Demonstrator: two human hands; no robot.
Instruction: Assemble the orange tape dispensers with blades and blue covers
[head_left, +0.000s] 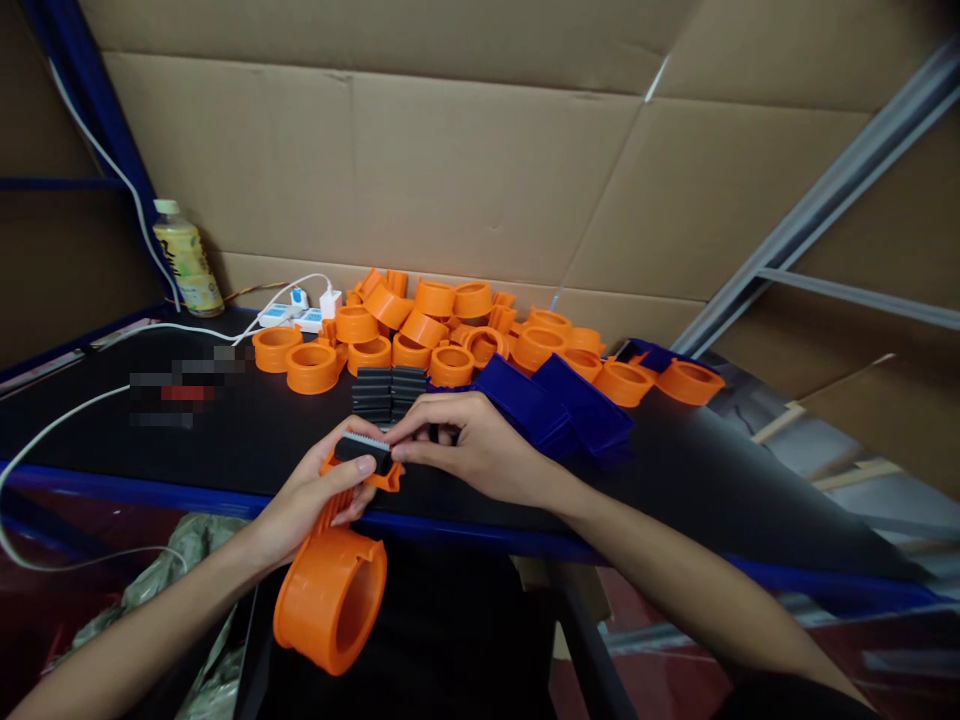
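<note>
My left hand is wrapped round the handle of an orange tape dispenser, whose wide ring hangs below over the table's front edge. At the dispenser's upper end lies a black blade holder with a pale, toothed strip along its top. My left thumb presses on this black piece. The fingers of my right hand are closed in a pinch at its right end. Just behind my hands, several ribbed black pieces lie side by side on the black tabletop.
Several orange dispenser rings are heaped at the back against a cardboard wall. Dark blue flat pieces lie to the right. A bottle, a power strip and a white cable occupy the left side.
</note>
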